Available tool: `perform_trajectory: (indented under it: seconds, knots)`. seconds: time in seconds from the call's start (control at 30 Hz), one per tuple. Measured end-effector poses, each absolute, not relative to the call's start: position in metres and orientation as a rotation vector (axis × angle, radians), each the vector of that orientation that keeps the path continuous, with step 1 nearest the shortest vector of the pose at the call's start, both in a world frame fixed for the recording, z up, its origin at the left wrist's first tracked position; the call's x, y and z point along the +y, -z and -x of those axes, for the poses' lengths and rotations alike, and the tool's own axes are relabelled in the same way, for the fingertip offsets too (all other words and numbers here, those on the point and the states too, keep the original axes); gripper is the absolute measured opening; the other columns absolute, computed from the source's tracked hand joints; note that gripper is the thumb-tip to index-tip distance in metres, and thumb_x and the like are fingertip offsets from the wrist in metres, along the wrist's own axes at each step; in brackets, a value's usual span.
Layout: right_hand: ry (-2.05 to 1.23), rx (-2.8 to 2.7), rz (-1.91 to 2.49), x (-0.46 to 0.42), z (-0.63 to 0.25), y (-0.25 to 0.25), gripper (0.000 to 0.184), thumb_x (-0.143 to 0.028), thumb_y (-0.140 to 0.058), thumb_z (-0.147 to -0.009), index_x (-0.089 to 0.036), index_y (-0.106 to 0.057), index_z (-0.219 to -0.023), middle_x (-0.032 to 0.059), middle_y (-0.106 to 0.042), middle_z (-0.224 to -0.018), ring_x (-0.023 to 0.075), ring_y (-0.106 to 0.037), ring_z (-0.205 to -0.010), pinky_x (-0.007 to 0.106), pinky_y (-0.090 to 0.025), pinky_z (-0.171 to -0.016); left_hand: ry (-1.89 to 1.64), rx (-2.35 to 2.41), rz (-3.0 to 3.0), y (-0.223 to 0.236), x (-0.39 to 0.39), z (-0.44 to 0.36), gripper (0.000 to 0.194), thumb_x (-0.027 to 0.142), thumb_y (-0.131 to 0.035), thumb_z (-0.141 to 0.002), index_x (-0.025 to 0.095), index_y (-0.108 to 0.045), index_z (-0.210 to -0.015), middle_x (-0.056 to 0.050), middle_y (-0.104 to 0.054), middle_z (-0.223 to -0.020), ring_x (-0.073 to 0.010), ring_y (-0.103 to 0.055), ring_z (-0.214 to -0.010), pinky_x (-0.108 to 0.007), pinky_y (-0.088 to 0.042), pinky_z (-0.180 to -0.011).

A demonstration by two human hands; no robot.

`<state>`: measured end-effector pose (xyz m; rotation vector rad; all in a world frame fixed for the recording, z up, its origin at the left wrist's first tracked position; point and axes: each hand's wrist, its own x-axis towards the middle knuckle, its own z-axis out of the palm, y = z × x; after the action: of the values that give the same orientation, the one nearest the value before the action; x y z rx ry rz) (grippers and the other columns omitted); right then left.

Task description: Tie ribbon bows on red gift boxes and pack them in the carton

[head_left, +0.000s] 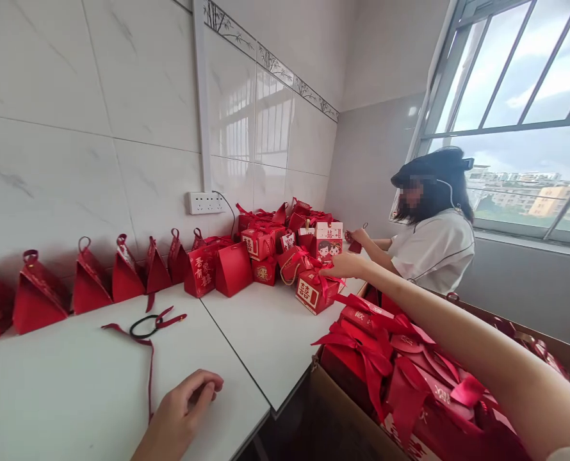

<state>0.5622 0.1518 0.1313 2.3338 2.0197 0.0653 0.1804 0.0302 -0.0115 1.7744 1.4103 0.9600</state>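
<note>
My left hand (185,403) rests near the front of the white table, its fingers curled loosely and nothing visible in them. Beyond it lies a thin dark red ribbon (150,365) with a black hair tie (143,327). My right arm stretches across a carton, and my right hand (341,265) pinches the top of a red gift box (314,293) by its ribbon bow. The box bears a gold double-happiness character on a pale panel; my fingertips are partly hidden. Just behind stands a red and white box with two cartoon figures (330,246).
Triangular red boxes with loop handles (93,282) line the tiled wall. More red boxes (234,269) are heaped towards the far end. An open carton (333,397) full of ribboned boxes stands at the right. Another person (433,237) handles a small red item beyond it.
</note>
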Motion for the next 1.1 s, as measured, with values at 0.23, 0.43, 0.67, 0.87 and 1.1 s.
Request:
perform_trajectory:
  seconds: [0.23, 0.43, 0.67, 0.87, 1.1]
  knots:
    - [0.123, 1.881, -2.346, 0.136, -0.508, -0.107, 0.083, -0.049, -0.069, -0.067, -0.008, -0.043, -0.135, 0.0229, -0.061, -0.117, 0.0356, -0.059, -0.107, 0.040, -0.047, -0.082, -0.963, 1.032, -2.524, 0.003, 0.002, -0.171, 0.023, 0.024, -0.037, -0.088, 0.022, -0.058, -0.078, 0.000, -0.062, -0.073, -0.0104, -0.056, -0.058, -0.018, -0.044, -0.050]
    - [0.037, 1.999, -2.297, 0.100, -0.466, -0.120, 0.095, -0.050, -0.063, -0.067, -0.006, -0.026, -0.143, 0.0321, -0.041, -0.134, 0.0456, -0.048, -0.118, 0.047, -0.044, -0.083, -1.020, 1.044, -2.645, 0.001, -0.017, -0.144, 0.019, 0.013, -0.036, -0.087, 0.020, -0.053, -0.084, 0.000, -0.060, -0.074, -0.0107, -0.057, -0.062, -0.020, -0.047, -0.057]
    - [0.113, 2.500, -1.868, 0.045, -0.348, -0.153, 0.089, -0.063, -0.056, -0.069, -0.015, -0.033, -0.140, 0.0218, -0.053, -0.117, 0.0386, -0.058, -0.100, 0.042, -0.045, -0.075, -1.270, 1.080, -2.459, 0.018, -0.020, -0.134, 0.046, 0.021, -0.047, -0.083, 0.021, -0.032, -0.127, -0.013, -0.049, -0.120, -0.0209, -0.052, -0.109, -0.033, -0.051, -0.080]
    - [-0.076, 3.054, -1.815, 0.034, -0.237, -0.122, 0.096, -0.057, -0.062, -0.069, -0.010, -0.022, -0.143, 0.0210, -0.049, -0.113, 0.0393, -0.051, -0.107, 0.042, -0.045, -0.077, -1.842, 1.322, -1.709, 0.014, -0.013, -0.113, 0.071, 0.043, -0.048, -0.084, 0.028, -0.009, -0.141, -0.014, -0.012, -0.149, -0.0304, -0.019, -0.138, -0.051, -0.036, -0.102]
    - [0.064, 3.627, -1.517, 0.045, -0.134, -0.048, 0.091, -0.044, -0.065, -0.071, -0.009, -0.018, -0.141, 0.0201, -0.046, -0.111, 0.0358, -0.048, -0.106, 0.048, -0.047, -0.080, -2.070, 1.364, -1.169, -0.006, 0.018, -0.022, 0.077, 0.053, -0.050, -0.079, 0.027, -0.013, -0.140, -0.011, -0.021, -0.148, -0.0273, -0.027, -0.136, -0.043, -0.034, -0.106]
